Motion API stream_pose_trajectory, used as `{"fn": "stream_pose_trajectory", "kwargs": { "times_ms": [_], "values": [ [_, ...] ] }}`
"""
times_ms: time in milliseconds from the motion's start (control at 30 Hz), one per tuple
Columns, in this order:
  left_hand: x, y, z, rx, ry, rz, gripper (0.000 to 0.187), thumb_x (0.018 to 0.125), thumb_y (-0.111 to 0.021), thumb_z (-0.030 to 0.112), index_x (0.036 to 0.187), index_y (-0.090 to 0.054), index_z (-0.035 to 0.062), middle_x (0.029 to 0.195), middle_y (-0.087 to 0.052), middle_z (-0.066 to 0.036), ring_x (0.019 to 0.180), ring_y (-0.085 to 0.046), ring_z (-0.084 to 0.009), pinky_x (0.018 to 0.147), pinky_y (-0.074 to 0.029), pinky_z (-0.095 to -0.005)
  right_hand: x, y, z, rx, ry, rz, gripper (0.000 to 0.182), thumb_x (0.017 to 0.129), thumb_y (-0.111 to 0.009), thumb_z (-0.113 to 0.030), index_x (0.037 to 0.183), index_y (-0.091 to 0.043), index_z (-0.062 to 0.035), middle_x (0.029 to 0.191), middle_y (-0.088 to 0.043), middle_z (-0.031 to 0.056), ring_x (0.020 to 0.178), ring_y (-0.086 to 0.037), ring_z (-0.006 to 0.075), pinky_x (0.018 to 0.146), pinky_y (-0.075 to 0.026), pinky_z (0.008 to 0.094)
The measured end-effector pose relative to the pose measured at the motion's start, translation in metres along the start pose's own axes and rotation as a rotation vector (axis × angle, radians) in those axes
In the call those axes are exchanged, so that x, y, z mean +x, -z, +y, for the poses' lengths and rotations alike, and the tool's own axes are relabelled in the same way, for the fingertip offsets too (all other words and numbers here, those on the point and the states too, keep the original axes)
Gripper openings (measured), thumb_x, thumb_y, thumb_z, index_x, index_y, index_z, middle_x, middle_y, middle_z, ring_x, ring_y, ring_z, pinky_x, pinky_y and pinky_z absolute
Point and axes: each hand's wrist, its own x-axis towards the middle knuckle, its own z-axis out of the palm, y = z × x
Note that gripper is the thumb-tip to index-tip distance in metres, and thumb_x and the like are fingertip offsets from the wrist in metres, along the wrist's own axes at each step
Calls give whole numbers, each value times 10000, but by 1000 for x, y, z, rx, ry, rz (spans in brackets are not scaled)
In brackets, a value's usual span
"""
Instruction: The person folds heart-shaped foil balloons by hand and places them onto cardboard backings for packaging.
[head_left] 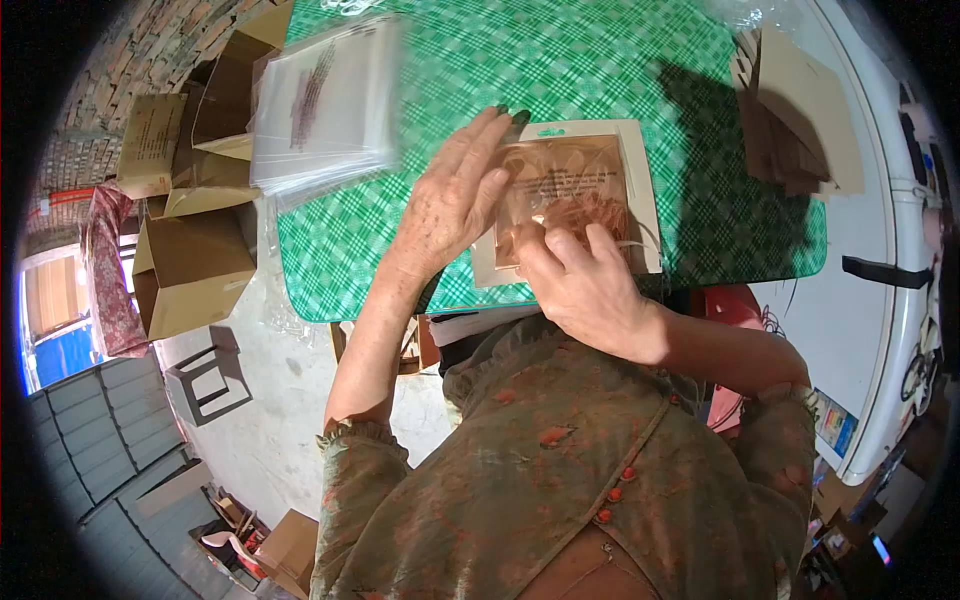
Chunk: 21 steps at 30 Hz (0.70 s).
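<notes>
On the green checked tablecloth [460, 60] lies a beige card [642, 185] with a hang hole at its top edge. A clear printed bag [575, 160] rests on the card, and reddish-brown hair-like strands [600, 212] show at the bag's lower part. My left hand [455, 195] lies along the left edge of the card and bag, its fingers extended. Over the lower part of the bag, my right hand [580, 280] has bent fingers pressed together on the strands; the fingertips are partly hidden.
A stack of clear plastic bags [330, 110] lies at the table's left. Brown cards [800, 110] are piled at the right edge. Open cardboard boxes [195, 260] stand left of the table, and a grey stool frame [208, 385] is on the floor.
</notes>
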Motion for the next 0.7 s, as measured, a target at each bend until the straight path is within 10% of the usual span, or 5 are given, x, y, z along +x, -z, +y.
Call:
{"fn": "stream_pose_trajectory", "kwargs": {
  "times_ms": [700],
  "values": [
    [1, -1, 0, 74, -46, -21, 494, 988, -617, 144, 1456, -505, 33, 1496, -511, -215, 1281, -553, -435, 1070, -485, -490, 0, -11, 7, 1, -10, -11, 241, 718, -678, -309, 769, -756, -87, 1032, -510, 12, 1029, -440, 231, 772, -414, 380]
  ]
}}
